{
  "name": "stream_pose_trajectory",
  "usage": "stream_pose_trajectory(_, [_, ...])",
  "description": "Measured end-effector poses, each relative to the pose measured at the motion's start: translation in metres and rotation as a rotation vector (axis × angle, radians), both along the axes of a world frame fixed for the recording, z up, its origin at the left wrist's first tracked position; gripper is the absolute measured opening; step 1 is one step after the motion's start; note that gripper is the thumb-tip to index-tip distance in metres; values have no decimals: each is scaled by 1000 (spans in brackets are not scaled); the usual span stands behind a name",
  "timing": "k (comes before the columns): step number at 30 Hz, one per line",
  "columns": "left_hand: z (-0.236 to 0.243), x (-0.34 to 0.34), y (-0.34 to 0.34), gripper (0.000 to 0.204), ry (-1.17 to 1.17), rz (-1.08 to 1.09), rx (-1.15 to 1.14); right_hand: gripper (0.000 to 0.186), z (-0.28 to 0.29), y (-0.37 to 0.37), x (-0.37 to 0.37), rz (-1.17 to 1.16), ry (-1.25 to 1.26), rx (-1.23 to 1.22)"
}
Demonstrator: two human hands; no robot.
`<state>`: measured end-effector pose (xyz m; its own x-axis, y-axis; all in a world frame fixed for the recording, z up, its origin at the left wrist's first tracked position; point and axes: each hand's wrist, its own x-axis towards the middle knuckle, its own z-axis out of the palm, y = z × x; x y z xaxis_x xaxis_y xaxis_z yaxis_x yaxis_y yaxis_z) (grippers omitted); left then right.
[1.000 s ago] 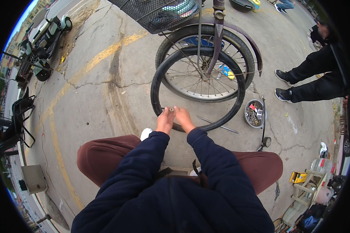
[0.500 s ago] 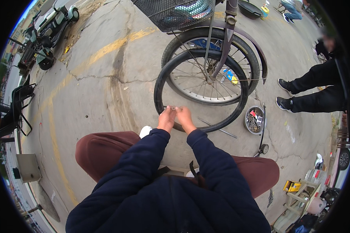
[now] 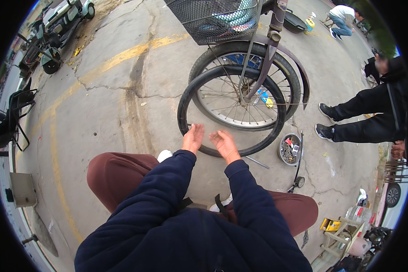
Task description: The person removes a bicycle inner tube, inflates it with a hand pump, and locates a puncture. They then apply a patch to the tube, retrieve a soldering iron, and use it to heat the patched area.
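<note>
A black inner tube [image 3: 276, 130] forms a large ring in front of the bicycle’s front wheel [image 3: 293, 79], its lower arc crossing behind my hands. My left hand [image 3: 193, 138] is at the tube’s lower left, fingers curled at its short valve, partly hiding what they hold. My right hand [image 3: 224, 145] is apart from it, slightly right, fingers loosely spread and holding nothing visible. A metal rod [image 3: 258, 162] lies on the ground under the tube. A bowl of small metal parts [image 3: 289, 152] and a floor pump [image 3: 298, 182] are to the right.
The purple bicycle fork [image 3: 267, 63] carries a wire basket [image 3: 208, 20]. A person in black trousers [image 3: 360, 129] is at right; another person [image 3: 342, 25] crouches farther back. A scooter [image 3: 50, 56], black chair [image 3: 16, 115], grey box [image 3: 22, 190] and cluttered stand [image 3: 342, 231] edge the pavement.
My right hand has let go at the valve and moved right, its fingers opening. My left hand has stayed at the tube. The view has shifted slightly.
</note>
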<state>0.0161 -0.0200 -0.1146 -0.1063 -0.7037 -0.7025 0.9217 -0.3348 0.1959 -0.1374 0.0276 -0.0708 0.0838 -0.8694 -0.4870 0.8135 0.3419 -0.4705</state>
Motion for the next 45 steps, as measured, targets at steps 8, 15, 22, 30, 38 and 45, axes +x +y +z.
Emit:
stream_pose_trajectory(8, [-28, 6, -10, 9, 1, -14, -88, 4, -31, 29, -47, -290, 105, 236])
stream_pose_trajectory(15, [-42, 9, -28, 9, 85, 22, 62, 28, -2, 40, -141, -899, 153, 281])
stream_pose_trajectory(22, [-42, 16, -33, 11, 55, -17, 55, 44, 18, 24, -178, -795, 9, 417])
stream_pose_trajectory(30, [-41, 16, -33, 11, 51, -38, 49, 43, 28, 11, -195, -736, 183, 550])
stream_pose_trajectory(38, [-44, 17, -32, 11, 65, -36, 33, 32, 29, 7, -214, -607, 62, 605])
stream_pose_trajectory(45, [-44, 15, -31, 10, 111, -5, 42, 38, 14, 16, -199, -858, -2, 422])
